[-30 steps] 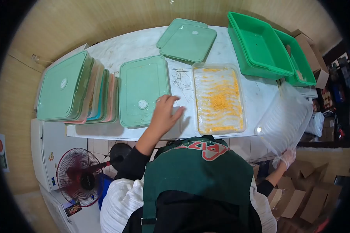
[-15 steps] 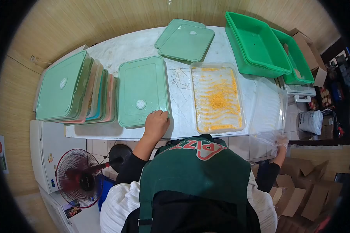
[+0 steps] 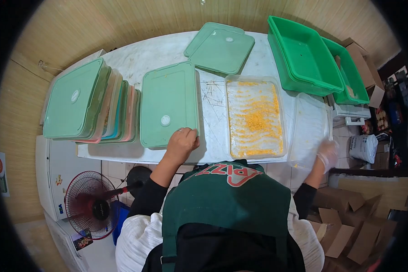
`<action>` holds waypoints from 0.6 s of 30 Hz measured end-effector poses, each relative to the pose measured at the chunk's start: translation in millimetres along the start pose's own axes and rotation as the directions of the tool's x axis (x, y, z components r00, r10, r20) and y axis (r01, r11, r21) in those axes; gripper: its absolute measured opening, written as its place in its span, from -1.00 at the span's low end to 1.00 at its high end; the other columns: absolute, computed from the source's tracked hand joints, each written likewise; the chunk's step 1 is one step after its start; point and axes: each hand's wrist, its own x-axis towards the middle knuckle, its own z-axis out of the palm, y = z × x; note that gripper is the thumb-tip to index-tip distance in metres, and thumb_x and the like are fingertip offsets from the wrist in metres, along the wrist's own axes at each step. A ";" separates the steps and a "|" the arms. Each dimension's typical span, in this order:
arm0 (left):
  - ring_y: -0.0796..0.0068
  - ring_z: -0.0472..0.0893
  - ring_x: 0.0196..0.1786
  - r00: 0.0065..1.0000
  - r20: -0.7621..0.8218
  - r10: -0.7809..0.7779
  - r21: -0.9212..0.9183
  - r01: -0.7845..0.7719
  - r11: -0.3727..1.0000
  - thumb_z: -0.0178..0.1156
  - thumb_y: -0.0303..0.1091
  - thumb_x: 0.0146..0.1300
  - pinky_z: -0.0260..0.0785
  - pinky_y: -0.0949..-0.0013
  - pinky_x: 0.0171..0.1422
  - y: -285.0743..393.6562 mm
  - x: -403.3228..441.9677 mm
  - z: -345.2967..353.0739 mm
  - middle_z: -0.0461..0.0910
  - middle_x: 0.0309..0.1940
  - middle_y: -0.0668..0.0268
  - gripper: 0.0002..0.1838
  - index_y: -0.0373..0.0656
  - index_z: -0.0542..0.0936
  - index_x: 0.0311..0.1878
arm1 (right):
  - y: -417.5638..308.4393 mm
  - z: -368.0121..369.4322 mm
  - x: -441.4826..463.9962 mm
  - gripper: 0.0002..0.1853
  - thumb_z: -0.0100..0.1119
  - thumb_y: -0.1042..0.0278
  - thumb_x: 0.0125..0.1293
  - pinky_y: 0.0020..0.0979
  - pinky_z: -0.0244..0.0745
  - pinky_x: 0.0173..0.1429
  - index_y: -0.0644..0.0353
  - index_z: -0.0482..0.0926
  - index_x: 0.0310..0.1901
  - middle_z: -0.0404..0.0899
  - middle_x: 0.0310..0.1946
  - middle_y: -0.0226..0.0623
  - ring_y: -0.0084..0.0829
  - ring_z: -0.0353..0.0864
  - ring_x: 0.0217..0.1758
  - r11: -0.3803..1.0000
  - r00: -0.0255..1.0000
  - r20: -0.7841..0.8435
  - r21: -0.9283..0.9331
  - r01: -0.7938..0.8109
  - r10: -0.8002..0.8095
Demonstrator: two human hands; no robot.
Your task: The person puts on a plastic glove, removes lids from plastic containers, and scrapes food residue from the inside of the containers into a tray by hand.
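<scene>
Gloved right hand [image 3: 327, 154] at a clear, ridged, rectangular plastic container [image 3: 312, 124], just right of the shallow clear plastic tray strewn with orange-yellow crumbs [image 3: 281, 117].
The ridged container is see-through, its near side by the right hand; that hand is blurred under a thin clear glove, so I cannot tell whether its fingers are clamped or apart. Left of the crumb-strewn tray, a pale green rectangular lidded plastic box [image 3: 170, 99] bears a round white mark, and the bare left hand [image 3: 182, 143] rests at its near right corner, fingers curled in close together; whether they grip the edge cannot be told. Beyond the tray and to its left, two flat pale green plastic lids [image 3: 222, 50] overlap on the white desk [image 3: 149, 50].
</scene>
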 end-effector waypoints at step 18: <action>0.24 0.52 -0.41 0.995 -0.099 0.012 -0.149 -0.027 0.988 0.29 -0.58 -0.24 0.39 0.30 -0.33 24.4 6.7 10.1 0.48 -0.48 0.16 -0.66 -0.33 0.51 -0.27 | -217.5 -7.6 -223.9 -0.69 0.05 0.29 0.21 -0.38 0.47 -0.27 0.24 0.43 -0.05 0.49 -0.27 -0.20 -0.36 0.50 -0.25 0.424 0.234 0.492 0.859 -0.287 -0.838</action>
